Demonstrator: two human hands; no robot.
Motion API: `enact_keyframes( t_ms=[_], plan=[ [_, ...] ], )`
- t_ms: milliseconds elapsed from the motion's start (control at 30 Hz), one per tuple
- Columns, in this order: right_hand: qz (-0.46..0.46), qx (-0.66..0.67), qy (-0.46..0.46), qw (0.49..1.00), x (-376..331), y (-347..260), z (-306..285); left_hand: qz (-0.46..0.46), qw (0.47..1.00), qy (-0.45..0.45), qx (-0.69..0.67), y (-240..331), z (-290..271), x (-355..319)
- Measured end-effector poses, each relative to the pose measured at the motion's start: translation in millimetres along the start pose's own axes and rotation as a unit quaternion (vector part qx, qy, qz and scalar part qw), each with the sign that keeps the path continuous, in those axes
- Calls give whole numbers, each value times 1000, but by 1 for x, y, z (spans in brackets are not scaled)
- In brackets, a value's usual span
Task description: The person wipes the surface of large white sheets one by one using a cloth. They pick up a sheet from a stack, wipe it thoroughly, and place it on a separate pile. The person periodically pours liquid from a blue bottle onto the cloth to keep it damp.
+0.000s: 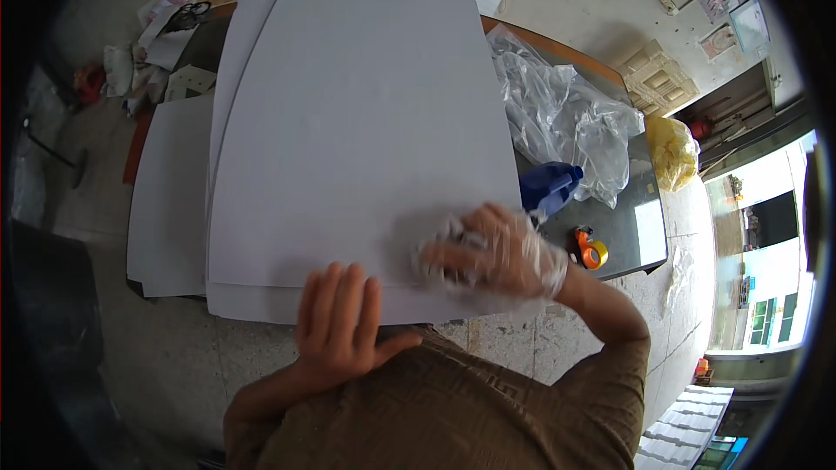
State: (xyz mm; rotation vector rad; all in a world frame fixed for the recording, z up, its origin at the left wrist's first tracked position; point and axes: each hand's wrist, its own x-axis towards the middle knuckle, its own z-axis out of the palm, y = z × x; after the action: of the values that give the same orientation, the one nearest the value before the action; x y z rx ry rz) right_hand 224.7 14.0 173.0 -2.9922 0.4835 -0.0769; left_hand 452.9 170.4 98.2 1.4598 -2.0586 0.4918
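Large white sheets [366,113] lie stacked in front of me, their edges slightly offset. My left hand [340,322] rests at the near edge of the stack, bare, with its fingers stretched out flat. To the right, my right hand [505,252] wears a thin clear plastic glove and presses down on the top sheet. Its fingers curl over a crumpled greyish wad [455,248], perhaps a cloth; motion blur hides its exact kind. Just beyond that hand, a blue plastic bottle [550,187] lies tilted beside the stack.
Crumpled clear plastic film [570,117] covers part of the dark table [640,239] at right. An orange tape dispenser [590,248] sits near the table's right edge. Another white sheet [170,200] lies left of the stack. A yellow bag [672,152] stands beyond the table.
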Motion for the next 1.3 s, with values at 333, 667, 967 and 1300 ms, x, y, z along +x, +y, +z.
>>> enact_keyframes(
  t_ms=[333, 667, 967, 1300],
  plan=[
    [2, -77, 39, 996, 53, 100, 16, 73, 995, 22, 69, 1, 40, 3],
    [303, -124, 130, 936, 260, 429, 17, 9, 999, 4, 33, 7, 28, 6],
    [184, 59, 174, 966, 175, 348, 22, 7, 998, 13, 67, 8, 33, 7],
    [-41, 18, 64, 997, -32, 48, 14, 22, 999, 23, 26, 12, 37, 10]
  ],
)
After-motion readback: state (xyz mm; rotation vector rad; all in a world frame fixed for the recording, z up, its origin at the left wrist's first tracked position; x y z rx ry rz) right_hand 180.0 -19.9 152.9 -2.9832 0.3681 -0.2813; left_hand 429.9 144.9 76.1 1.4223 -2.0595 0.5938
